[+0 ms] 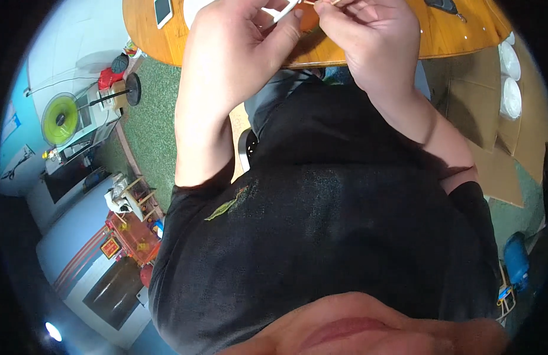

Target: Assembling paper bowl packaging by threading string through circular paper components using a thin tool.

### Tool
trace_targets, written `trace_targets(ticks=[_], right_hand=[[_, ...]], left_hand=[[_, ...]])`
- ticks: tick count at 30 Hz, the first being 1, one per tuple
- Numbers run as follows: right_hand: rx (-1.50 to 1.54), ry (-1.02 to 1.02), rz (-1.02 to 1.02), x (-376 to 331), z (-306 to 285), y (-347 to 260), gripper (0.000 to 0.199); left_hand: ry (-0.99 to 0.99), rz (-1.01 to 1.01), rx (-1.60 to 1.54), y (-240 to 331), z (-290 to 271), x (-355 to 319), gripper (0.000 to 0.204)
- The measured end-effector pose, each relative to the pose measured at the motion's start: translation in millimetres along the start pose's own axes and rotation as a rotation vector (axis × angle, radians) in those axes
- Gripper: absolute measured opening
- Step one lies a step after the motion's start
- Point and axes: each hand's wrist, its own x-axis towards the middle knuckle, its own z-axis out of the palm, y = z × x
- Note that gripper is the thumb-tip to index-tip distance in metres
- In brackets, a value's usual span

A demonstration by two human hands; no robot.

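Both my hands are raised over the near edge of a wooden table (157, 42), close together at the top of the view. My left hand (238, 53) is closed, with a slim white piece (285, 10) held between thumb and fingers. Pinched in my right hand (380, 47) is a thin, light-brown stick (340, 3), whose tip points toward the white piece. Whether the two touch is hard to make out. The picture's upper edge cuts off some of the fingers and part of what they hold.
On the table lie a white-framed phone (163, 12) at the left and a dark flat object (442, 6) at the right. White bowls (511, 97) and cardboard (470, 109) are at the right. A green fan (60, 120) stands left, beyond the green floor (150, 109).
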Motion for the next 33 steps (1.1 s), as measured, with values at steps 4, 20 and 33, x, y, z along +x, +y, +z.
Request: trace_targets(ticks=[4,20,33], right_hand=[[0.301,-0.081,-0.124,5.1,-1.2,2.1,0.023],[0.471,-0.149,-0.205,4.4,-11.3,21.6,0.021],[0.023,-0.018,-0.072,2.3,-9.4,-0.3,0.020]], left_hand=[[-0.016,-0.015,0.039,-1.7,1.9,2.1,0.027],[0.049,0.045,0.085,4.7,15.6,-0.2,0.023],[0.025,0.006,0.086,10.0,16.7,4.5,0.022]])
